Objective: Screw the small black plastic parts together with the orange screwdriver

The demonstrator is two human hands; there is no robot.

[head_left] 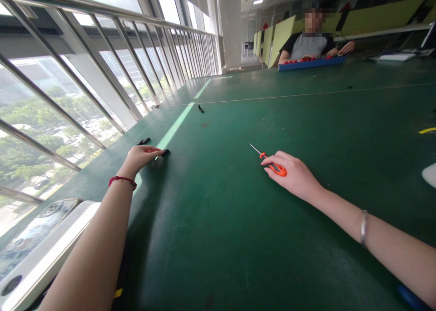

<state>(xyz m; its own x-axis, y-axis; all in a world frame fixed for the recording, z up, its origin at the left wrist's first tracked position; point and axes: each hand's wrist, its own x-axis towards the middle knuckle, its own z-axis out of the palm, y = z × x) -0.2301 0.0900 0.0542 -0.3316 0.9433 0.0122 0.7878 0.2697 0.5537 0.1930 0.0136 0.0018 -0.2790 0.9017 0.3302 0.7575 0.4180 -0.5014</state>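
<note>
My left hand (143, 159) reaches over the left part of the green table (218, 220), its fingertips pinched on a small black part (165, 153). Just behind that hand lies another black piece (144, 141), close to the table's left edge. Farther back is a third small black piece (200, 108). On the right, my right hand (289, 172) has its fingers closed around the orange and grey handle of a screwdriver (277, 169). The thin metal shaft points away to the upper left, low over the table.
Metal railings (119, 29) run along the left side. A phone (37, 234) and a white device (51, 256) lie at the lower left. Across the table a person (309, 45) sits behind a blue tray (311, 64) with red items. Yellow tape (427, 130) shows at the right.
</note>
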